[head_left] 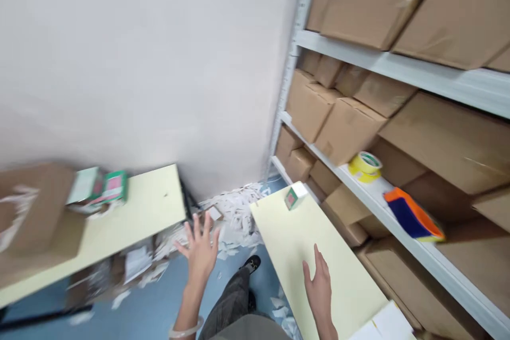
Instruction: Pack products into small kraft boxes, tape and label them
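Note:
My left hand (201, 249) is raised in the gap between two pale yellow tables, fingers spread, holding nothing. My right hand (319, 284) hovers flat over the right table (295, 244), fingers together and stretched out, empty. A small green and white box (295, 195) stands at the far end of that table, well beyond my right hand. On the left table (147, 207) lie green and pink boxes (99, 186) next to an open cardboard carton (35, 212). My leg and a dark shoe (251, 264) show below.
A grey metal shelf (398, 66) on the right carries brown cardboard boxes (346, 127), a yellow tape roll (365, 166) and an orange and blue item (412, 215). White paper scraps (235, 212) litter the blue floor by the white wall. White sheets (386, 324) lie at the right table's near end.

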A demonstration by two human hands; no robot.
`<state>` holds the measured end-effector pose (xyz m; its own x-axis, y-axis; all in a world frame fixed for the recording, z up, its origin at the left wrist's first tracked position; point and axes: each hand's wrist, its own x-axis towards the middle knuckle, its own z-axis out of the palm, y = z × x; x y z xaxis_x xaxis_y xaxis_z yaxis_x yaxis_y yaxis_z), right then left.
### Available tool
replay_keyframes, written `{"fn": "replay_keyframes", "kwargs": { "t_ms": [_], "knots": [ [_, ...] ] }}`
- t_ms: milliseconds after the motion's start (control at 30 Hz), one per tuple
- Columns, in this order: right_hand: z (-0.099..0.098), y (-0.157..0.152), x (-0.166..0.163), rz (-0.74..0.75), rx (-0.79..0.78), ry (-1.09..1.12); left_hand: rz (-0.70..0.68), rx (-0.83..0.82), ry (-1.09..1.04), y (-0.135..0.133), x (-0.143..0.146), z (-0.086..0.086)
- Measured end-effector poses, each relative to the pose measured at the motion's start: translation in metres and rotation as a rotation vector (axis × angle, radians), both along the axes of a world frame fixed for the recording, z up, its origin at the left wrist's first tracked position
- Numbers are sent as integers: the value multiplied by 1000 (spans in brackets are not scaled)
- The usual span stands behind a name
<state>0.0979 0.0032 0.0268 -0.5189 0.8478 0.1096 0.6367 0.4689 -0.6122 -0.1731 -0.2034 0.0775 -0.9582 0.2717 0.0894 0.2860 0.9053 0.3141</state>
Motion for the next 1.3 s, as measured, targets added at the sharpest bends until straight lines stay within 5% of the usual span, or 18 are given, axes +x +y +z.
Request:
{"fn": "replay_keyframes", "kwargs": {
  "t_ms": [100,233,400,633,867,1033,1300],
  "knots": [
    [2,-4,-13,161,-91,4,107,-23,2,-64,21,11],
    [14,-22,-57,378,-111,4,493,-14,75,-173,41,32],
    [33,-83,-129,614,-66,85,799,32,88,-287,83,33],
    [34,-245,-203,854,-57,154,1055,82,6,-422,120,5],
    [33,-454,-245,1106,-175,184,1279,38,83,-589,146,20],
    [48,-530,-272,1169,-134,179,1323,80,10,-646,166,12],
    [24,-596,-327,1219,-61,137,1444,232,-117,-669,164,-38]
  ]
}}
